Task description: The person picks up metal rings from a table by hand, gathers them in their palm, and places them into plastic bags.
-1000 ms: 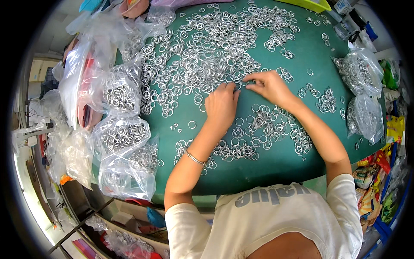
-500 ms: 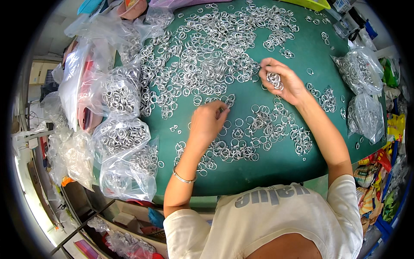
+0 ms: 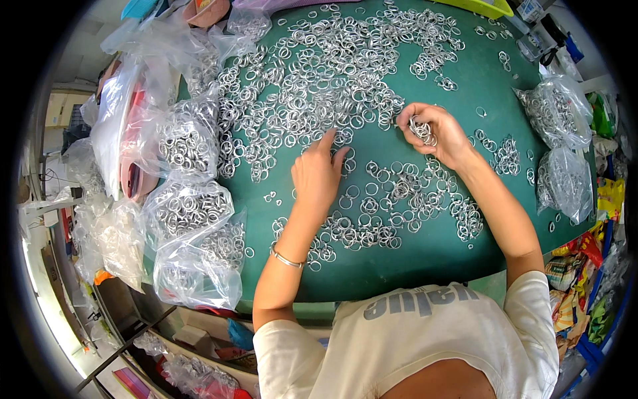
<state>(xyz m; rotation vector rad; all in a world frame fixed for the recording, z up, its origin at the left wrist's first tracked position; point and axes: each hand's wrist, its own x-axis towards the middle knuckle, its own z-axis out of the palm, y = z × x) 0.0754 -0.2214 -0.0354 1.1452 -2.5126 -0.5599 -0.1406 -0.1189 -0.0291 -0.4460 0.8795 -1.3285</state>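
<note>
Green baize covers the table (image 3: 425,259), strewn with small metal rings. At its centre the left hand (image 3: 318,174) lies flat and open, forefinger stretched toward twelve o'clock onto the loose rings (image 3: 312,80), gripping nothing. At two o'clock from it, the right hand (image 3: 435,130) is curled shut around a bunch of rings (image 3: 421,128). Sliding single rings out with one fingertip probably keeps them from tangling. Clear bags of rings (image 3: 189,216) crowd nine o'clock; more bags (image 3: 561,143) sit at three.

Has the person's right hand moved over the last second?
Yes. The right hand, holding a bunch of metal rings, has drifted rightward across the green table, away from the left hand and nearer the clear bags.
</note>
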